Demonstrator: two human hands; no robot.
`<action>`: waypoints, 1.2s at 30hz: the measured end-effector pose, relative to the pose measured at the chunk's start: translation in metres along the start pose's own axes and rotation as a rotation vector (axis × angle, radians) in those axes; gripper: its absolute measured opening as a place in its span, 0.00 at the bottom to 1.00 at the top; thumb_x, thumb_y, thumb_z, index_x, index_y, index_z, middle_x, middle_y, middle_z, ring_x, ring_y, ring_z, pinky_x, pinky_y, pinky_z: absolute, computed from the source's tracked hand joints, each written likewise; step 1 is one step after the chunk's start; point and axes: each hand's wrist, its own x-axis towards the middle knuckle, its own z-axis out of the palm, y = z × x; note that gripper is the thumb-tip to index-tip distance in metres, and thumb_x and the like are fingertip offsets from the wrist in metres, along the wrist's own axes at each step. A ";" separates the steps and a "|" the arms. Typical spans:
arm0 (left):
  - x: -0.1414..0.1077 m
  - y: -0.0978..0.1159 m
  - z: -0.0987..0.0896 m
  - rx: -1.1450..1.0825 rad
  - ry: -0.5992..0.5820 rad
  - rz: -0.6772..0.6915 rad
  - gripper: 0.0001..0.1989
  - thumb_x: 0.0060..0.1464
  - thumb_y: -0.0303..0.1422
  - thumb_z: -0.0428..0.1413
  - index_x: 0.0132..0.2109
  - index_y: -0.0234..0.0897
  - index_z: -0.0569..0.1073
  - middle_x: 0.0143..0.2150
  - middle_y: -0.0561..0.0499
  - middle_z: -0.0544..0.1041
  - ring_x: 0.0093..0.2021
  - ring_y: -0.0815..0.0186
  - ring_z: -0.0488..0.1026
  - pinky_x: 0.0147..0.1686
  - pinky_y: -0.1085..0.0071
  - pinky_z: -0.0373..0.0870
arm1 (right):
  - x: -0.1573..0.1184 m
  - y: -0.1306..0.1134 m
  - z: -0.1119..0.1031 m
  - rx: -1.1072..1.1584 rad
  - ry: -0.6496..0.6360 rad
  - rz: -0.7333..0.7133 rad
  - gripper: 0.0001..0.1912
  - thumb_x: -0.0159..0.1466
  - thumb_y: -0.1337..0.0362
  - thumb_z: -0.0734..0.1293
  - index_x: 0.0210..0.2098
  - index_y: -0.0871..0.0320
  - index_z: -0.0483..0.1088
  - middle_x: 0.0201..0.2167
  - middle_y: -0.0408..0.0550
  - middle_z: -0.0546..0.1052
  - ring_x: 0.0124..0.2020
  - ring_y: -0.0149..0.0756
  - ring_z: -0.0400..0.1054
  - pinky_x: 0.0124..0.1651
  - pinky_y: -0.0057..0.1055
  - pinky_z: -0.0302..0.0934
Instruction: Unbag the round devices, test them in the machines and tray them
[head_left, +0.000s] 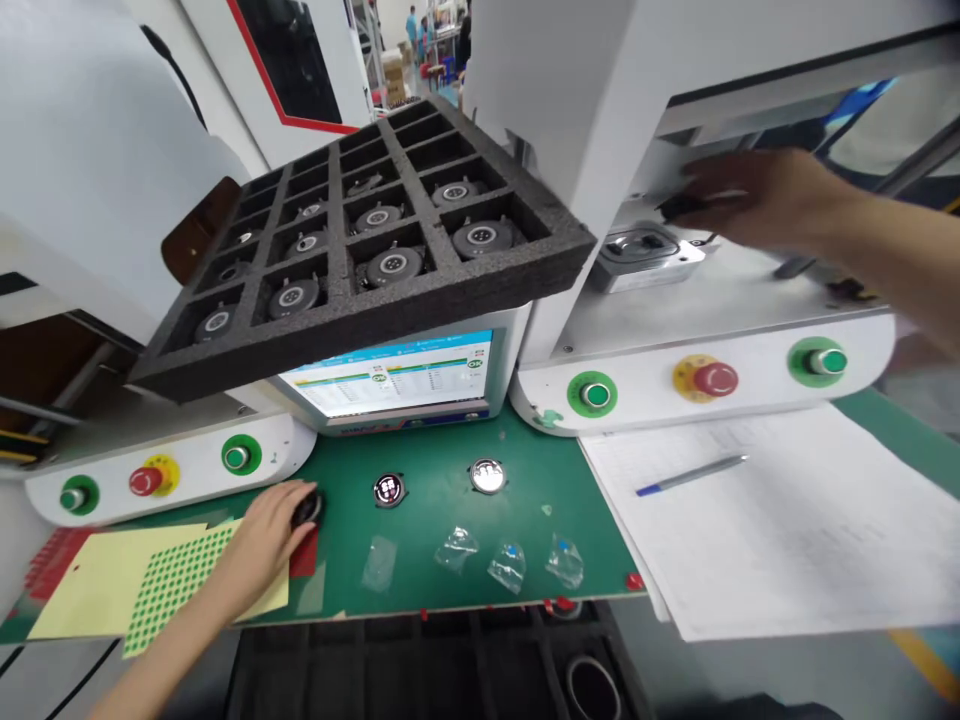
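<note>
My left hand point(266, 540) is closed round a dark round watch body point(307, 509) at the left of the green table. Inside the machine at the right, my right hand point(739, 195) pinches a small dark object point(679, 207), blurred, just above and right of a metal fixture point(646, 256). Two more watch bodies lie on the table, one with a lit dark face point(389, 489) and one with a bright face point(487, 476). A black foam tray point(360, 300) holding several round watch bodies rests tilted over the monitor point(397, 385).
Clear plastic pieces point(508, 566) lie near the table's front edge. Papers with a pen point(691, 475) are at the right, green-dotted sticker sheets point(176, 575) at the left. Button panels point(652, 388) border the machines. Another foam tray point(442, 670) sits below the table edge.
</note>
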 end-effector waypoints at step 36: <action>0.119 -0.214 -0.103 -0.067 0.176 -0.898 0.14 0.61 0.36 0.58 0.50 0.33 0.74 0.50 0.45 0.77 0.49 0.59 0.76 0.50 0.54 0.74 | -0.192 -0.229 0.129 0.184 -0.505 0.022 0.19 0.61 0.59 0.64 0.50 0.55 0.70 0.49 0.54 0.79 0.50 0.49 0.76 0.46 0.43 0.74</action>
